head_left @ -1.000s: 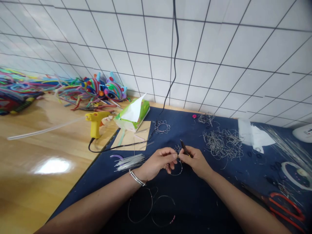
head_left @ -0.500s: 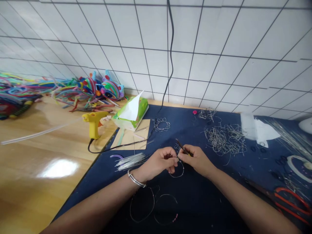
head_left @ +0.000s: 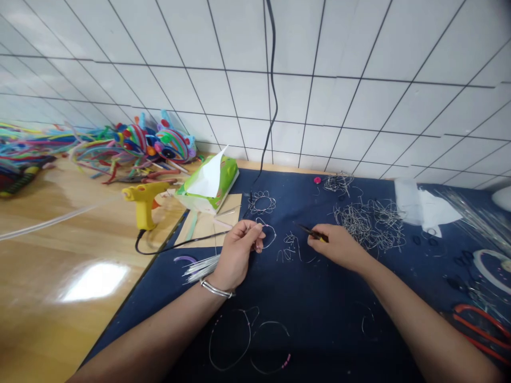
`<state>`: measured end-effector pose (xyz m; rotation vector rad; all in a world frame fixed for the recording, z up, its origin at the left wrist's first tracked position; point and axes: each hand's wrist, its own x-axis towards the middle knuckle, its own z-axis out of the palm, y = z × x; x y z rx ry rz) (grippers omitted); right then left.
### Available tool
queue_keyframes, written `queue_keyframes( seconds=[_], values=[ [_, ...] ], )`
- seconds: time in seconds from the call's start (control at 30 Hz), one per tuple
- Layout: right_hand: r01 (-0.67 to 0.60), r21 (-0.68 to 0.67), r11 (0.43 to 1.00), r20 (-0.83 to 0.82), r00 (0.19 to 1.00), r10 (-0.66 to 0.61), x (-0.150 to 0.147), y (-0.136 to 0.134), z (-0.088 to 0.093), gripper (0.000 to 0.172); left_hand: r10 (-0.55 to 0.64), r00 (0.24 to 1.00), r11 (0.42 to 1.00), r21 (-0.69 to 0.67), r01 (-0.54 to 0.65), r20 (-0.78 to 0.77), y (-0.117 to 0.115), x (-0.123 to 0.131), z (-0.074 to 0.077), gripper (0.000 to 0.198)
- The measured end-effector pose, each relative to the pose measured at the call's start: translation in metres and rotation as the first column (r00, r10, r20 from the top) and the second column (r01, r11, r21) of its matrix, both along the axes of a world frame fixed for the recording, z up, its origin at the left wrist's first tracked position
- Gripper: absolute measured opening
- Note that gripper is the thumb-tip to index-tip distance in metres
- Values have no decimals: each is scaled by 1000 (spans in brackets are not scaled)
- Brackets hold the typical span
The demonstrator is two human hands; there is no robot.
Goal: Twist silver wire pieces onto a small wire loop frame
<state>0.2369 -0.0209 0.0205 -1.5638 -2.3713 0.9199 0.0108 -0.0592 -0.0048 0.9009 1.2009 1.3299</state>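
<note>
My left hand point(head_left: 238, 250) pinches a thin wire ring point(head_left: 275, 234), its loop sticking out to the right of the fingertips. In my right hand point(head_left: 342, 246) are small dark-jawed pliers point(head_left: 310, 231) with a bit of yellow at the grip; they point left, apart from the ring. Between the hands, loose wire snippets point(head_left: 288, 249) lie on the dark blue cloth point(head_left: 311, 308). A flower-shaped wire ring point(head_left: 272, 202) rests just beyond my left hand. Closer to me lie a large wire hoop point(head_left: 210, 348) and an open wire curve with pink beads point(head_left: 286, 360).
A yellow glue gun point(head_left: 144, 210) with its black cord and a green tissue pack point(head_left: 225, 183) stand at left. Straight wires point(head_left: 199, 269) lie beside my left wrist. Tangled wire point(head_left: 365, 226) is at right, with orange-handled scissors point(head_left: 479, 319) nearer. A tiled wall point(head_left: 339, 101) closes the back.
My hands have come apart: the left has moved left and away from me with the wire ring, the right has drawn off to the right with the pliers. Wire snippets now show between them.
</note>
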Motion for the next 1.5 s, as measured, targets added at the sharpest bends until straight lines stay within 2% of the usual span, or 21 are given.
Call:
queue_keyframes(
  seconds=[0.1,0.2,0.37,0.53,0.73,0.97,1.1,1.3,1.5],
  values=[
    [-134,154,979,187,977,104,-10,-12,2,18,44,999,999,27,-45,13,1,-2,-1,15],
    [-234,274,933,362,924,125,-19,-22,3,15,54,998,998,43,-55,12,2,-2,-2,15],
    [-342,244,908,517,838,177,-19,-28,8,15,27,1000,999,41,-27,-5,2,-2,-4,17],
    [-370,242,897,557,810,184,-13,-31,16,12,1,1000,999,41,-1,-16,1,-2,-3,17],
    [-366,269,891,540,823,175,-18,-35,24,13,1,1000,999,43,0,-19,-1,1,-2,16],
    [-338,332,881,570,816,98,-12,-30,25,13,-4,1000,999,34,4,-7,-3,2,2,17],
    [-391,371,842,549,824,140,-14,-29,25,11,-5,1000,1000,29,6,-1,-3,2,3,17],
    [-477,473,741,591,795,135,-19,-20,21,14,-27,1000,999,26,27,-8,-3,2,4,17],
    [-546,452,705,623,759,189,-16,-11,16,14,-50,999,998,42,51,-20,-3,1,4,17]
  ],
)
